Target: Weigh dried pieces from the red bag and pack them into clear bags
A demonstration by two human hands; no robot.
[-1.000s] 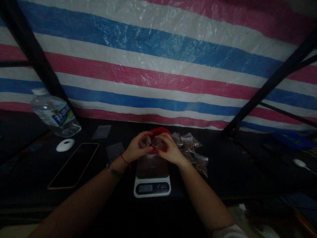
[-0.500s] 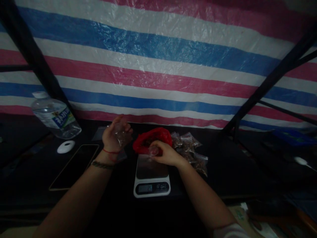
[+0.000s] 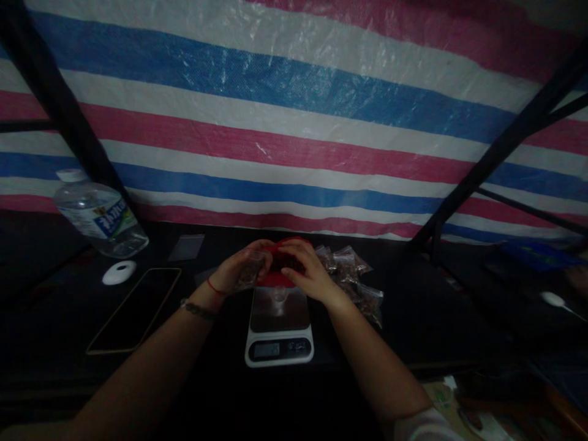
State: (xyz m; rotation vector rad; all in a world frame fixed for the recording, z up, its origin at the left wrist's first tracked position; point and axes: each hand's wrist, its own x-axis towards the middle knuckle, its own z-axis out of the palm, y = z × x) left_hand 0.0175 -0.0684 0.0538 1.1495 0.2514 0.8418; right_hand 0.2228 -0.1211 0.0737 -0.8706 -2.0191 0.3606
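Note:
My left hand (image 3: 241, 269) is closed around a small clear plastic bag (image 3: 248, 277) with some brown bits in it, at the left edge of a red plastic bag (image 3: 278, 280). The red bag lies open behind a kitchen scale (image 3: 280, 318), dark loose stuff inside it. Over the bag's right side is my right hand (image 3: 307, 269), thumb and fingers apart and curved about the opening; its fingertips are partly lost in the dark. A small clear cup (image 3: 279, 294) stands on the scale's metal plate. The reading on the display is too dim to make out.
Several filled zip bags (image 3: 351, 269) lie right of the red bag. To the left are a flat zip bag (image 3: 186, 247), a phone (image 3: 135, 312), a white oval case (image 3: 119, 272) and a large clear bottle (image 3: 98, 214). Dark metal posts (image 3: 459, 184) flank the striped sheet behind.
The small clear cup has gone from my right hand onto the scale plate. My left hand has moved right with its clear bag to the red bag. My right hand now reaches over the red bag.

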